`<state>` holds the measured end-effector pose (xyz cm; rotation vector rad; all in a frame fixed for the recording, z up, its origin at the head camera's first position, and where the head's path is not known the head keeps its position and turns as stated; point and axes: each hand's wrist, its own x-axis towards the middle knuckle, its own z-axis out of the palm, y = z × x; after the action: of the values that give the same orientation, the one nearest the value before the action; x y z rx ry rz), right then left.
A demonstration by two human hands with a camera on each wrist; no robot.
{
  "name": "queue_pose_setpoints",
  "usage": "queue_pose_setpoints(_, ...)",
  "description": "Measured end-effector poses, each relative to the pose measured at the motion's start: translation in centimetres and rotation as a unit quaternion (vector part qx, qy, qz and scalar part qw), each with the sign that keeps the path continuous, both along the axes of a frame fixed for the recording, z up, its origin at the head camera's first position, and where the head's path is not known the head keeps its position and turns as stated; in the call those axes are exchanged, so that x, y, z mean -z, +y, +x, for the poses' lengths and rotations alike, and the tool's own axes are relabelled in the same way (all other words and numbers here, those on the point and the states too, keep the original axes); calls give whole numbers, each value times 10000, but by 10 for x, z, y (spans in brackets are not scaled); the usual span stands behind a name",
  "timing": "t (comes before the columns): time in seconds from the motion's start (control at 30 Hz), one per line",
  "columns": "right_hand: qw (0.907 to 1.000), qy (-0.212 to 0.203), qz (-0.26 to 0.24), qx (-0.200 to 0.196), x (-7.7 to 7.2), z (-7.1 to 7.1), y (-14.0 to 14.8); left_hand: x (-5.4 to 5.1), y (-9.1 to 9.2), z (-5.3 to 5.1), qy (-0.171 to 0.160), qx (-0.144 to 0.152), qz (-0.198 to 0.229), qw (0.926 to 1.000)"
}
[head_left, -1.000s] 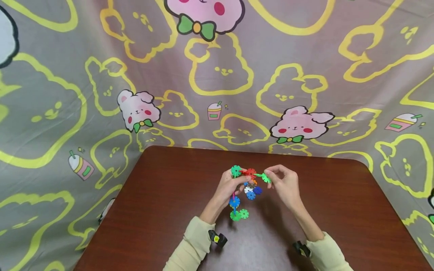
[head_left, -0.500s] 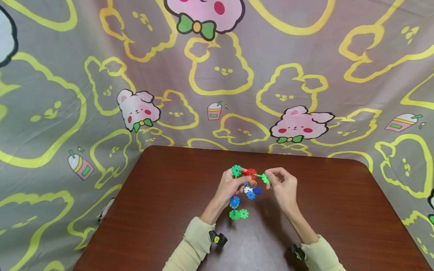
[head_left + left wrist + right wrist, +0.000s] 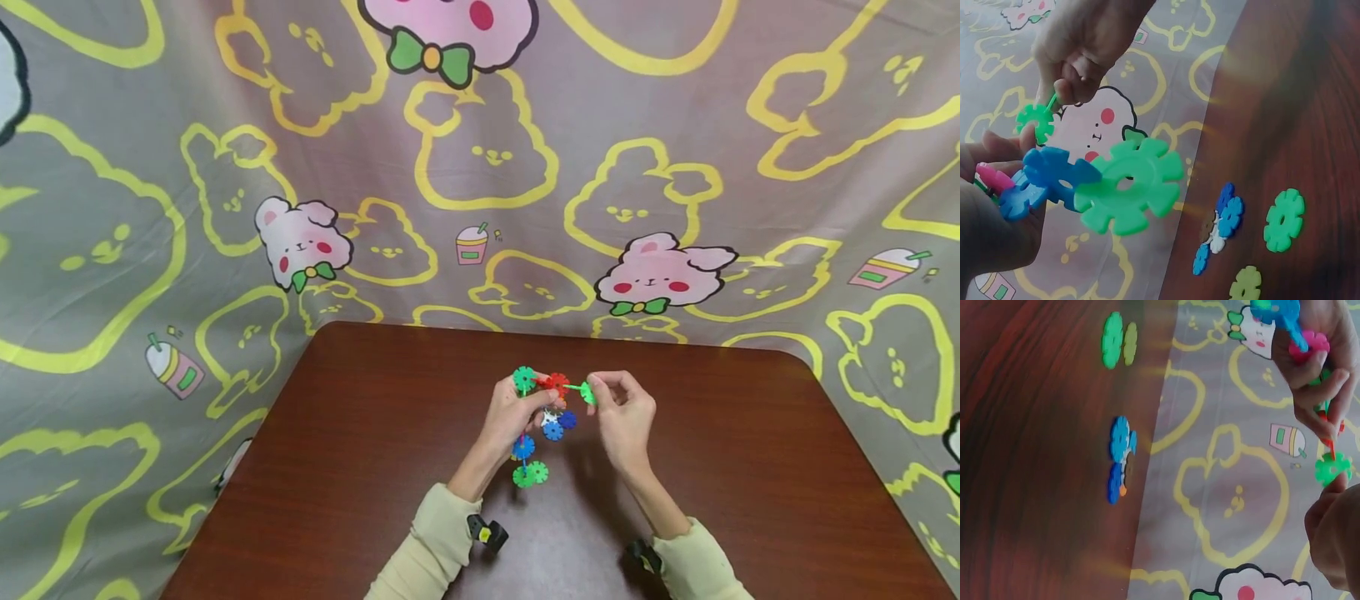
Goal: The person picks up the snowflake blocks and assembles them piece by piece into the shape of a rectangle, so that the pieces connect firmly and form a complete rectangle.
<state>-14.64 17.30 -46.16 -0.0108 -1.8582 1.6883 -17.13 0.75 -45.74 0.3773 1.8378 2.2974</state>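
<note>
A chain of notched plastic discs is held up between both hands. My left hand [image 3: 506, 419] grips it near the red disc [image 3: 557, 384], with a teal-green disc [image 3: 524, 378] at the top corner. Blue discs [image 3: 523, 447] and a green disc [image 3: 523, 477] hang from its lower end; in the left wrist view that green disc [image 3: 1129, 186] stands out large. My right hand [image 3: 627, 417] pinches the bright green disc [image 3: 587, 392] at the chain's other end. The right wrist view shows a pink disc [image 3: 1310, 346] by the left hand's fingers.
Loose discs lie on the brown table [image 3: 360, 467]: a small group with a dark blue one [image 3: 567, 420], a mid-blue one [image 3: 552, 431] and a white one, plus a green one [image 3: 538, 472] nearer the person. A patterned cloth [image 3: 495, 292] stands behind the table.
The right forearm and wrist have shifted slightly left, with the hand still pinching the bright green disc. The left hand keeps its grip, and the chain has barely moved.
</note>
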Motion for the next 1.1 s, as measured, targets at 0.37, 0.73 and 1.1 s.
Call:
queue_pose_setpoints(0.37,9995,85,187,-231,-11,1,0,6,-4,0,-355,147,194,9991)
queue_pose_setpoints(0.73,9991,-384,17,-205,-11,-7,11,15,1,2,-727,623,775,9924)
queue_pose_setpoints(1.1,9980,-438,10,-453,-16,-6,14,10,1,1,-806,715,838,9906)
